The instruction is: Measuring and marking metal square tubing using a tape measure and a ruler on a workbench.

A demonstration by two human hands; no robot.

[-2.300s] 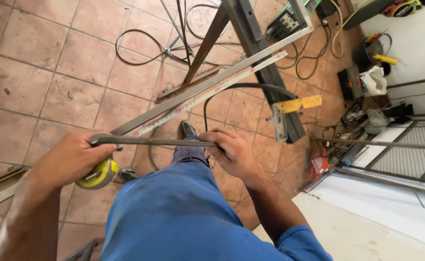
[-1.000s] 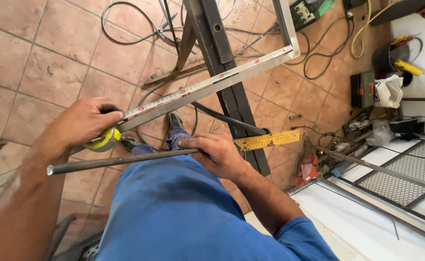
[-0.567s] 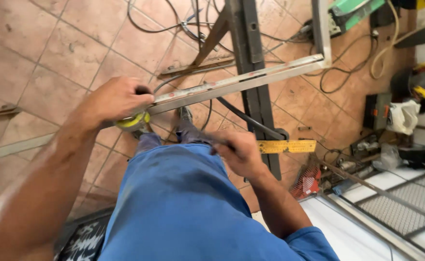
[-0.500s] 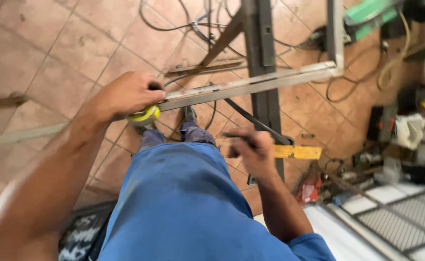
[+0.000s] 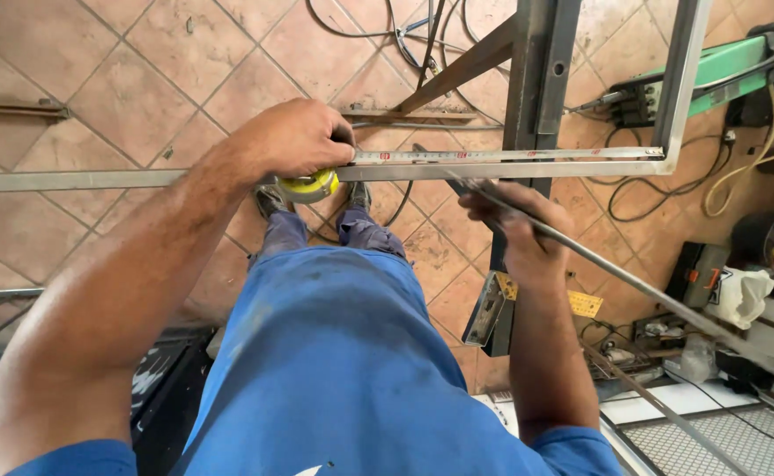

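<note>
My left hand [image 5: 292, 138] grips a yellow tape measure [image 5: 309, 186] pressed against a long grey steel frame bar [image 5: 96, 181]. The tape's blade [image 5: 510, 156] lies drawn out to the right along the top of the bar, toward the frame's corner [image 5: 669, 159]. My right hand [image 5: 519, 227] holds a thin dark metal rod [image 5: 633, 284] that slants from near the bar down to the lower right. My blue-trousered legs and shoes [image 5: 351, 198] stand on the tiled floor below the bar.
A dark steel stand [image 5: 532, 79] rises behind the frame. Black cables [image 5: 378, 26] loop over the terracotta tiles. A green machine [image 5: 713, 75] lies at upper right. A yellow square [image 5: 585, 304], tools and a metal grille [image 5: 713, 441] crowd the lower right.
My left hand carried the tape measure up to the frame bar and the blade now runs along it. My right hand swung the rod from level in front of me to slanting right.
</note>
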